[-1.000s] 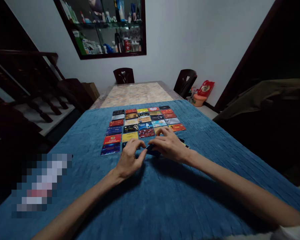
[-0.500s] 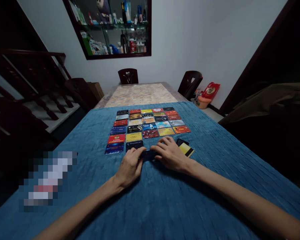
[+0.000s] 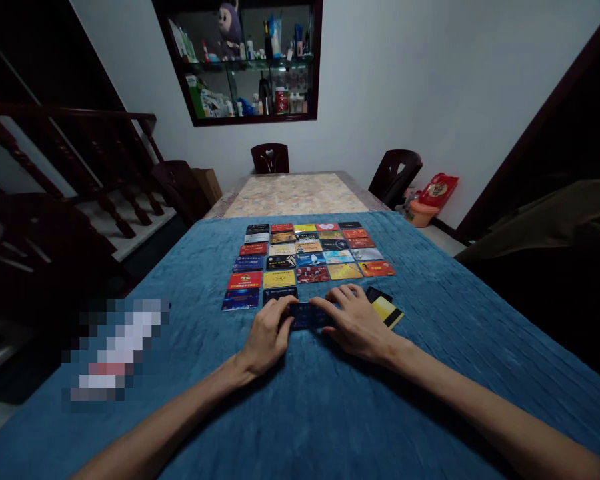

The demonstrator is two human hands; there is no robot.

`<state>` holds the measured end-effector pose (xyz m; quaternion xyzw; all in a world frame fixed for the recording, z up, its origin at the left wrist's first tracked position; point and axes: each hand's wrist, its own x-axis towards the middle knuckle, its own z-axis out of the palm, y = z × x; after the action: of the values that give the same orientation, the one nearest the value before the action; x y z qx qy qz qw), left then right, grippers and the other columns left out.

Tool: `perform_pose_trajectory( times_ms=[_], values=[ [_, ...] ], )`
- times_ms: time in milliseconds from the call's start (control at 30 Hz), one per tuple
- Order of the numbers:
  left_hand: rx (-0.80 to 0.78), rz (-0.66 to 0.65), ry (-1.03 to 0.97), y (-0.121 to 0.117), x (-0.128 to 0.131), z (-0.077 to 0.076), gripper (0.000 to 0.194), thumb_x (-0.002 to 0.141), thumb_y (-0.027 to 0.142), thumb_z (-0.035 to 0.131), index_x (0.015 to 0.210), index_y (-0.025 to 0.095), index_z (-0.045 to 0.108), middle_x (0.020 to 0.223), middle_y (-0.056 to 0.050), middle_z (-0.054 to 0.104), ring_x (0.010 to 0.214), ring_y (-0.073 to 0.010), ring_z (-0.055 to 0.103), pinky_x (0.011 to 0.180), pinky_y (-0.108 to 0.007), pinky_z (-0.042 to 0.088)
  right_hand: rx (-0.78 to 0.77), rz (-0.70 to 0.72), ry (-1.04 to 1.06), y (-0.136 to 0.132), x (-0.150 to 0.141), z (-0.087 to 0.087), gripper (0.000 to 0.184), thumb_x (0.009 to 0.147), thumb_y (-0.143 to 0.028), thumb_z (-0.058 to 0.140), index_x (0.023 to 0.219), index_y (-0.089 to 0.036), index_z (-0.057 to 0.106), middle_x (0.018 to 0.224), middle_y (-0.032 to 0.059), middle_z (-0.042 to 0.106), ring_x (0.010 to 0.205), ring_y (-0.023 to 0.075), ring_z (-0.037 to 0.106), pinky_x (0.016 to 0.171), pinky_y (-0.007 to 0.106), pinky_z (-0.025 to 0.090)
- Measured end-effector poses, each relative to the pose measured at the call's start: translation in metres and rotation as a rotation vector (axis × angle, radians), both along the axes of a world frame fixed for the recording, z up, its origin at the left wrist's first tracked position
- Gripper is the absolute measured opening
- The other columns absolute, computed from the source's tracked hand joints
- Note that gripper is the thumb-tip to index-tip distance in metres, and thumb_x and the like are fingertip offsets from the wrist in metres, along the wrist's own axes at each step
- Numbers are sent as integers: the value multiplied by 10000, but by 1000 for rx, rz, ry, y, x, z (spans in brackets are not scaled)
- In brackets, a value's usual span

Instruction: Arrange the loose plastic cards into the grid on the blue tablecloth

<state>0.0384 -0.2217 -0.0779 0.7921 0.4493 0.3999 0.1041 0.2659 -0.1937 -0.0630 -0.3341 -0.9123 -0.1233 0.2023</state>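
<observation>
A dark blue card is between my two hands, at the near edge of a grid of cards. My left hand pinches its left end between thumb and forefinger. On its right end are the thumb and fingers of my right hand, also closed on it. Just beyond my left fingertips lies a black card, partly hidden. A dark blue card with light streaks ends the row at left. Beside my right hand, a yellow card with a black stripe overlaps a black card.
Several colourful cards, among them a red one and a gold one, lie in rows on the blue cloth. A blurred-out object is at left. Chairs stand around the table's far part.
The view has shifted, so everything sits farther right in the picture. Both hands stay at the dark blue card, and more of its face now shows between them.
</observation>
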Motion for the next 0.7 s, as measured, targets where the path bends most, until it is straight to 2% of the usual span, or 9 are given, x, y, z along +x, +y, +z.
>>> perform_pose_trajectory(
  times_ms=[200,367,467,567,700],
  values=[
    [-30,25,-40,5,-5,4,332,878,87,525,1177,215,589,1026,-43,689,879,-165,661,856,-324,562,78,9,32,4,-4,0,540,828,-274,723,1323,-177,531,1066,113,659,962,274,545,870,434,370],
    [-22,37,-30,11,-14,11,336,885,108,526,1199,210,588,1007,-42,686,866,-165,661,862,-336,568,132,62,66,16,-9,4,478,856,-235,650,1307,-127,530,1135,138,673,1013,277,565,939,447,365],
    [14,32,18,17,-23,16,376,887,137,550,1257,201,559,1096,-71,680,967,-197,656,926,-385,555,141,74,54,27,-16,11,447,868,-256,614,1295,-142,541,1179,136,674,1041,282,562,977,456,353],
    [43,21,123,24,-36,23,499,856,168,609,1342,192,501,1228,-115,631,1110,-254,613,1004,-467,515,96,65,3,38,-27,22,450,868,-296,616,1290,-157,548,1207,133,669,1046,292,547,953,461,362],
    [36,37,244,35,-57,34,546,829,157,609,1361,184,488,1241,-128,577,1172,-279,563,1040,-496,486,32,34,-28,51,-47,35,491,847,-336,652,1291,-152,556,1215,149,644,1071,311,511,892,445,370]
  ],
)
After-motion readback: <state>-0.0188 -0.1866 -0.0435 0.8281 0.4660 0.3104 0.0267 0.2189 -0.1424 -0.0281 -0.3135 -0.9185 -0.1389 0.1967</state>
